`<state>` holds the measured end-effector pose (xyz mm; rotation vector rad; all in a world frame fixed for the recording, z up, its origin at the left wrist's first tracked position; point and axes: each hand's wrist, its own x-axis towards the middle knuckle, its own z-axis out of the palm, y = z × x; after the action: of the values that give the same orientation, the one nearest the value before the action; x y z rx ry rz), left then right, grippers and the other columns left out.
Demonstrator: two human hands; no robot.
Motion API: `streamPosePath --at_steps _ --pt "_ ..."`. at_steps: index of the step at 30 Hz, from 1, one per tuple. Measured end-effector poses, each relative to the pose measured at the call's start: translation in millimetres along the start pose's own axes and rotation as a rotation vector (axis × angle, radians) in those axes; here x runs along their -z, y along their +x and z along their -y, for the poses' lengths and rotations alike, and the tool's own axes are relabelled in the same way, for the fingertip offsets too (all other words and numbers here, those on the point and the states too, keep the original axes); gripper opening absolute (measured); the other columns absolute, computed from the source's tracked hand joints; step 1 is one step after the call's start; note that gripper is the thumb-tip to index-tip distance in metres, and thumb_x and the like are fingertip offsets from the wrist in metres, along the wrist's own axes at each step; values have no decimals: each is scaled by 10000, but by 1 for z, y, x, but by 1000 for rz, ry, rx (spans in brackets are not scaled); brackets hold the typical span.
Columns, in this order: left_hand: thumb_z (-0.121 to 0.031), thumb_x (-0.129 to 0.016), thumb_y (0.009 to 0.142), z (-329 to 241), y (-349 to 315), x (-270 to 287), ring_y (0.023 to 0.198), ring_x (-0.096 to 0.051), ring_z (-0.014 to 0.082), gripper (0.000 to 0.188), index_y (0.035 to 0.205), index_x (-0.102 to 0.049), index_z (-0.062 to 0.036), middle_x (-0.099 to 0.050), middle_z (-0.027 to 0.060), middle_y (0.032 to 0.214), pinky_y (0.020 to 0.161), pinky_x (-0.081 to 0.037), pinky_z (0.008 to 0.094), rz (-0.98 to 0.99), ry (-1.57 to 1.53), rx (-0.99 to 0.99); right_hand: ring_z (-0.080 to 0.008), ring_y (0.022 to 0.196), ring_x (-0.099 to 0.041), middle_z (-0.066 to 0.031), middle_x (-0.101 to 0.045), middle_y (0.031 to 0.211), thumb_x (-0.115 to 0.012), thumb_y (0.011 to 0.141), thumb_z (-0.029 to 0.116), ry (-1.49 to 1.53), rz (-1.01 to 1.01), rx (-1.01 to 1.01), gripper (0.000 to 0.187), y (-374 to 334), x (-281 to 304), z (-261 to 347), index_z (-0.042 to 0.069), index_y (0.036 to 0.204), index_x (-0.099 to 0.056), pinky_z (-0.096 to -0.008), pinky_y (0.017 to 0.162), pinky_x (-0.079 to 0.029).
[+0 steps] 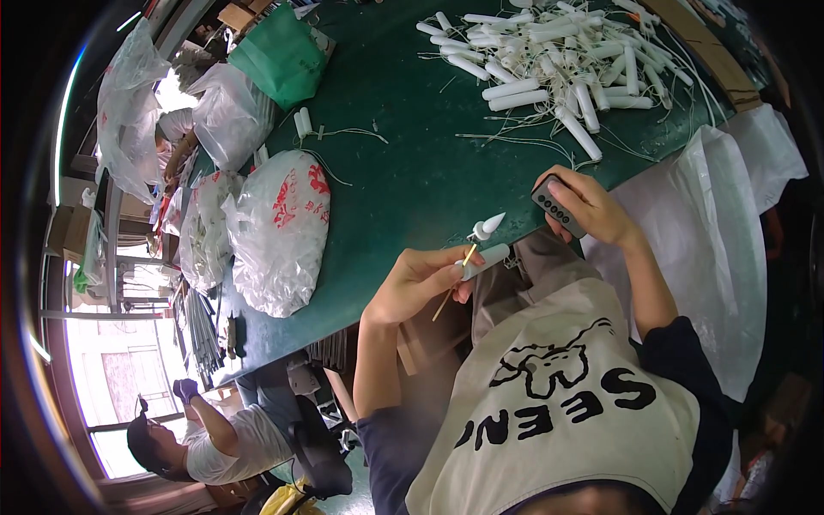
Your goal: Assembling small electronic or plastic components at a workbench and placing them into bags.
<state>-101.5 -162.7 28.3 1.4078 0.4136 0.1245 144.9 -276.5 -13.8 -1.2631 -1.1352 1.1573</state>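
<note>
My left hand (422, 283) is closed round a white candle-shaped tube (487, 260), held over my lap near the edge of the green table (412, 163). A thin yellowish stick (443, 304) is pinched in the same fingers, slanting across them. Just beyond the fingertips is a small white flame-shaped tip (488, 225) with a short base; whether it joins the tube cannot be made out. My right hand (592, 206) grips a dark grey remote control (558, 207) with several round buttons, the thumb lying on its upper end.
A heap of white tubes with thin wires (566, 69) covers the table's far right. Filled plastic bags (283, 232) and a green bag (283, 56) stand at the left. White sheeting (687, 257) hangs on my right. Another person (232, 438) sits at the lower left.
</note>
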Motion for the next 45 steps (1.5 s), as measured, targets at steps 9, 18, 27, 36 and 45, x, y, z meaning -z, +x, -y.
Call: streamPosePath --at_steps 9,18,27,36,45 --pt "-174 -508 870 0 -1 -2 612 -473 135 269 960 -545 77 -496 67 641 584 -384 256 -5 82 -46 -77 416 -456 -30 -490 520 -346 913 193 -50 33 7 230 -6 6 6 19 923 -495 -206 407 -373" --pt "-159 -497 877 2 1 -5 606 -471 128 276 1006 -533 81 -490 64 637 574 -385 254 -48 32 -47 -78 419 -467 -36 -516 536 -361 916 223 -57 31 38 250 -6 6 2 18 918 -504 -207 406 -373" --pt "-215 -534 864 1 1 -5 607 -485 126 326 1012 -539 76 -510 68 634 548 -372 230 -70 23 -36 -85 428 -469 -46 -510 542 -360 925 235 -42 -63 5 257 -5 4 0 25 836 -480 -218 406 -369" --pt "-227 -515 877 6 1 -3 604 -481 130 315 1005 -544 59 -504 66 626 548 -364 232 -47 8 -57 -84 425 -469 -43 -506 532 -362 923 239 -26 -72 12 259 -5 3 -1 29 822 -475 -219 406 -375" --pt "-197 -494 886 8 1 -4 620 -479 135 289 997 -536 67 -497 65 641 574 -374 251 -53 39 -65 -76 399 -445 -40 -505 515 -368 919 223 -64 9 25 261 -9 9 0 20 794 -473 -214 388 -363"
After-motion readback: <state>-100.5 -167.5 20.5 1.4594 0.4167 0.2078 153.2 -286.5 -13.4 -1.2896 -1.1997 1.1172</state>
